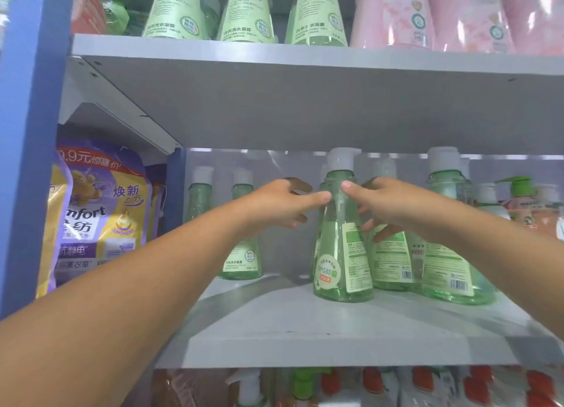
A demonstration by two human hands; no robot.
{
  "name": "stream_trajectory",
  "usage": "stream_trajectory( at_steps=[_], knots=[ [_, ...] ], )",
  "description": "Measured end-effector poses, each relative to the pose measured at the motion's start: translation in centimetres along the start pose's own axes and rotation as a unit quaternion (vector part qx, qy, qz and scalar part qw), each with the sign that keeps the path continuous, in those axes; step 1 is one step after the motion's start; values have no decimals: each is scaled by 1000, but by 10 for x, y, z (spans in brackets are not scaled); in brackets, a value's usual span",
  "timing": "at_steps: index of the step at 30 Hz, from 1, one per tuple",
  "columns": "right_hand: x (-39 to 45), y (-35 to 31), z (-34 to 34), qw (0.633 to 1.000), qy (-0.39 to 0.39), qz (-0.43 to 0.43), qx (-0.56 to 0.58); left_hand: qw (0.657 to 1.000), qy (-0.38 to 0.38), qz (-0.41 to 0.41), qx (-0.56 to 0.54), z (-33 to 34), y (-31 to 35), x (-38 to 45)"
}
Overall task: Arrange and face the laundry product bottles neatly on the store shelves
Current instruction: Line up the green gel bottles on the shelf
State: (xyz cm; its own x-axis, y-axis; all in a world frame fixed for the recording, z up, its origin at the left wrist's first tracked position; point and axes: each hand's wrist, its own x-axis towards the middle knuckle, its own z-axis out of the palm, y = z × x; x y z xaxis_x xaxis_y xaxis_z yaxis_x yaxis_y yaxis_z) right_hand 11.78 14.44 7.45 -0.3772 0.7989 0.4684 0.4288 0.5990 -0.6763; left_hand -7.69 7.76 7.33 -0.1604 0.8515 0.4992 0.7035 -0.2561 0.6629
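Both hands on one green bottle (341,238): left hand (282,203) and right hand (387,205) pinch its neck from either side, thumbs on the front, just below the white cap. Bottle stands upright mid-shelf (305,330), long axis vertical, between the hands, label turned sideways to the right. Probably needs a twist to face front. Two more bottles (442,254) stand just beside on the right, tight clearance; one (242,254) sits well left. Softener pouches (100,211) at far left.

A purple refill pouch (100,211) hangs beside the blue upright (27,131).
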Motion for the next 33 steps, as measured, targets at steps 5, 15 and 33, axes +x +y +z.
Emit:
stream_trajectory(
  at_steps=[5, 15, 33],
  knots=[
    [3, -14, 22, 998, -57, -10, 30, 1000, -1, -3, -6, 12, 8, -7],
    [58, -26, 5, 977, -32, 35, -206, 989, 124, -71, 36, -60, -16, -61],
    [138, -20, 116, 984, -173, -22, 18, 925, 350, -143, 47, -98, -74, -73]
  ],
)
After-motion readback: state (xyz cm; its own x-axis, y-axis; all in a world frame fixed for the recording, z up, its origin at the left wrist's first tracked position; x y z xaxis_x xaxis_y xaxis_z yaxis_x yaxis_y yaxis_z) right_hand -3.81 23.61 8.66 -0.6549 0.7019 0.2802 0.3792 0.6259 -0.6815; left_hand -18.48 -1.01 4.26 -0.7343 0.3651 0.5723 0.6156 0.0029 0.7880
